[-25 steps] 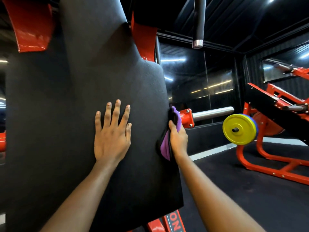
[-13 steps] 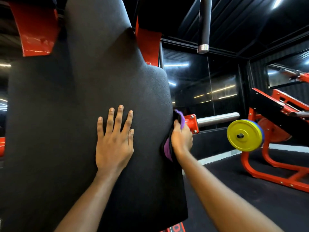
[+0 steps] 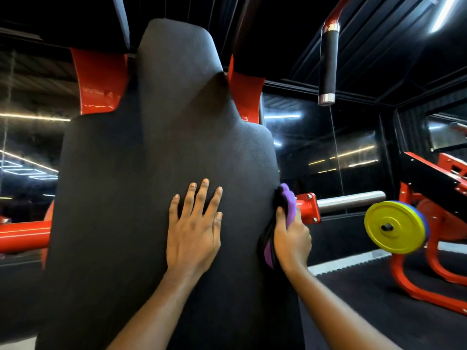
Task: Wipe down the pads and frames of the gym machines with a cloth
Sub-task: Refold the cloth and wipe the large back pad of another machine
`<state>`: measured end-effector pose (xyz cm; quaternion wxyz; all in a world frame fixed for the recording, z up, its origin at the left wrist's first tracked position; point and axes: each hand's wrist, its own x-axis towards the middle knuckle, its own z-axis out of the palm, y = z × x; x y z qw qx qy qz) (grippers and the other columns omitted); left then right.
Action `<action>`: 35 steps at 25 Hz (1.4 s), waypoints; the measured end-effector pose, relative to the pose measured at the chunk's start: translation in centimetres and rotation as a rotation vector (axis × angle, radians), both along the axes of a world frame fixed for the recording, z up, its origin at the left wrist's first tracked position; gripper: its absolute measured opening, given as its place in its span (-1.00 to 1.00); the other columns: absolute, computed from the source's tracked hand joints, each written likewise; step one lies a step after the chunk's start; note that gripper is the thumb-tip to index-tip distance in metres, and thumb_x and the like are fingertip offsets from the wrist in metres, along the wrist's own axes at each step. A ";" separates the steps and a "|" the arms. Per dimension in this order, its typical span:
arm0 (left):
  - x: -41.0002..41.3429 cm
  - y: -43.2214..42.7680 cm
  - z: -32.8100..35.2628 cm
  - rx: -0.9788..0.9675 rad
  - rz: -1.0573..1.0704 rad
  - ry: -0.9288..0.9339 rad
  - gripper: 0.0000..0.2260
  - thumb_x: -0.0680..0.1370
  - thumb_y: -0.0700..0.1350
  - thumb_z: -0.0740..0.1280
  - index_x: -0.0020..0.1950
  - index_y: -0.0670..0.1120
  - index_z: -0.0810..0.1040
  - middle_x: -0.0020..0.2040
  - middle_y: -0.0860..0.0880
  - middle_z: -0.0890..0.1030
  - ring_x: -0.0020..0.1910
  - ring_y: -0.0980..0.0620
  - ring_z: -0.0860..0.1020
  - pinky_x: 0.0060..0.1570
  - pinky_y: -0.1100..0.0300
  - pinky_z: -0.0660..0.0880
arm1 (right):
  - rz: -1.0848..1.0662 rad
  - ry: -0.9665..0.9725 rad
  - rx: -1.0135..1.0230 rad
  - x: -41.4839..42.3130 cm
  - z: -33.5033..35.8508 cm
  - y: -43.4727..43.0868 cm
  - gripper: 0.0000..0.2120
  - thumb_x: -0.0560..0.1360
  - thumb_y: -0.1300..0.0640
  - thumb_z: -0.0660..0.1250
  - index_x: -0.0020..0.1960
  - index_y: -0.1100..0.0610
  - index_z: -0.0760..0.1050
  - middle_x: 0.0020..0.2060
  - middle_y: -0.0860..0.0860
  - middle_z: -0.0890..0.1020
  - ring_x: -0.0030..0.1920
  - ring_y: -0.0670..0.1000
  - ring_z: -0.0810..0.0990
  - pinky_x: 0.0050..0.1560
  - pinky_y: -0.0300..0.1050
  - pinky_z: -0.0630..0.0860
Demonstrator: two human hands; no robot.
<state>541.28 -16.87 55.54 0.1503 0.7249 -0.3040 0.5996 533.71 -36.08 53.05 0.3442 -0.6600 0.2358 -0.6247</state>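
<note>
A tall black back pad [image 3: 141, 173] of a gym machine fills the middle of the view, mounted on a red frame [image 3: 101, 79]. My left hand [image 3: 193, 228] lies flat on the pad's face, fingers spread and pointing up, holding nothing. My right hand [image 3: 293, 238] grips a purple and black cloth [image 3: 288, 205] and presses it against the pad's right edge. Part of the cloth hangs below the hand along that edge.
A red bracket with a steel sleeve bar [image 3: 351, 202] juts right from behind the pad. A black-gripped handle [image 3: 328, 64] hangs overhead at the right. Farther right stands another red machine [image 3: 439, 248] carrying a yellow weight plate [image 3: 394, 227]. Black rubber floor lies below.
The view has tilted up and pulled back, so the whole pad top now shows. My right hand with the cloth stays on the pad's right edge; my left hand stays flat on the pad.
</note>
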 end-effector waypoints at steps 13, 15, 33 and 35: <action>3.9 2.5 8.4 -0.068 0.076 -0.100 -0.50 0.67 0.11 -0.06 0.63 0.08 0.08 0.63 -0.02 0.08 0.61 -0.06 -0.01 0.55 -0.16 -0.02 | -0.082 0.038 -0.184 2.1 21.6 -0.3 -0.62 0.62 -0.15 0.12 0.32 -0.01 0.47 0.19 0.17 0.63 0.23 0.27 0.56 0.20 0.07 0.44; 3.9 2.5 8.4 -0.069 0.070 -0.101 -0.50 0.67 0.11 -0.08 0.63 0.08 0.06 0.64 -0.02 0.06 0.62 -0.06 -0.03 0.55 -0.16 -0.03 | -0.087 0.090 -0.361 2.7 23.6 0.4 -0.62 0.60 -0.17 0.13 0.33 -0.06 0.48 0.23 0.10 0.62 0.26 0.23 0.54 0.21 0.06 0.43; 3.9 2.5 8.4 -0.070 0.072 -0.095 -0.51 0.69 0.12 -0.10 0.63 0.08 0.04 0.64 0.00 0.03 0.62 -0.04 -0.06 0.56 -0.16 -0.05 | -0.140 0.053 -0.724 3.7 22.5 0.2 -0.67 0.61 -0.17 0.21 0.25 0.01 0.47 0.18 0.09 0.65 0.25 0.19 0.55 0.18 0.09 0.39; 4.0 2.5 8.4 -0.071 0.069 -0.098 -0.51 0.69 0.11 -0.10 0.63 0.08 0.03 0.64 -0.01 0.02 0.62 -0.04 -0.07 0.56 -0.16 -0.04 | -0.113 -0.044 -0.860 3.5 20.2 -0.1 -0.60 0.59 -0.10 0.27 0.40 -0.04 0.43 0.35 -0.03 0.56 0.42 0.06 0.43 0.38 0.11 0.31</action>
